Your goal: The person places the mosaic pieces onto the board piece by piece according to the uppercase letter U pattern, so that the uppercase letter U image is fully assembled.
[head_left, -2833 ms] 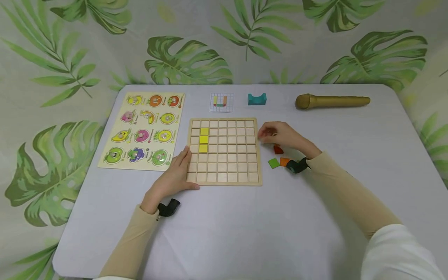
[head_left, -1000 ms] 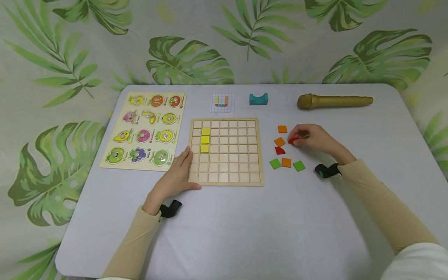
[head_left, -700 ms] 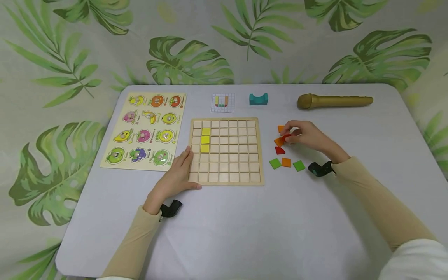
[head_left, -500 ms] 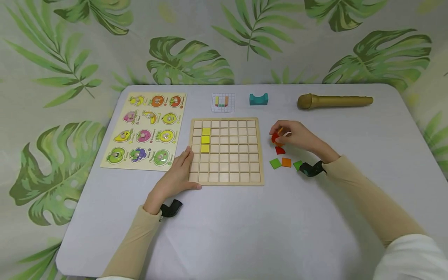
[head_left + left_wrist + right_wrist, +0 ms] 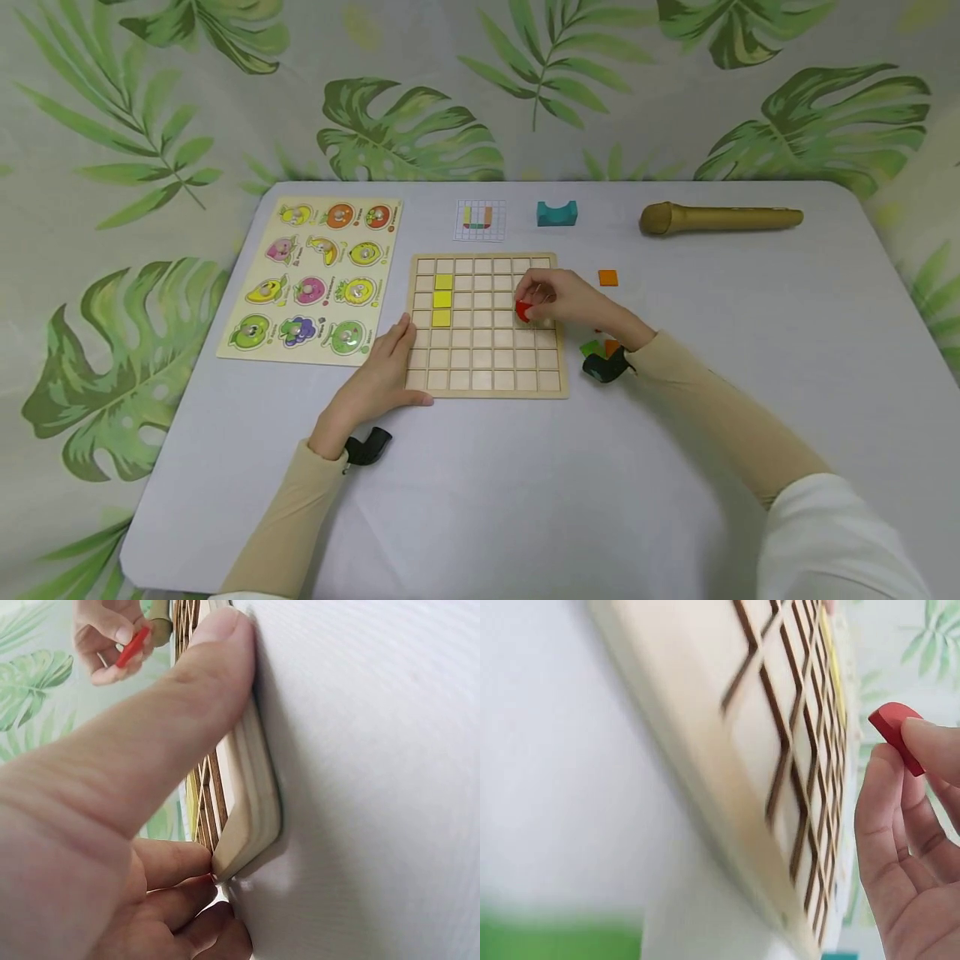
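Observation:
A light wooden grid board lies mid-table, with three yellow tiles stacked in one column. My left hand holds its near-left corner, fingers along the left edge and thumb on the near edge. Over the board's right part, my right hand pinches a red quarter-round tile between thumb and fingers. The right wrist view shows this tile tilted and apart from the board. Right of the board lie an orange tile and a green tile; my right arm partly hides others there.
Behind the board lie a gridded pattern card with a coloured U shape and a teal block with a curved notch. A fruit puzzle board is at left; a gold-brown microphone-shaped object is at back right.
My right hand, first among the loose tiles, picked up the red quarter-round tile and has carried it left over the grid board. My left hand stays at the corner.

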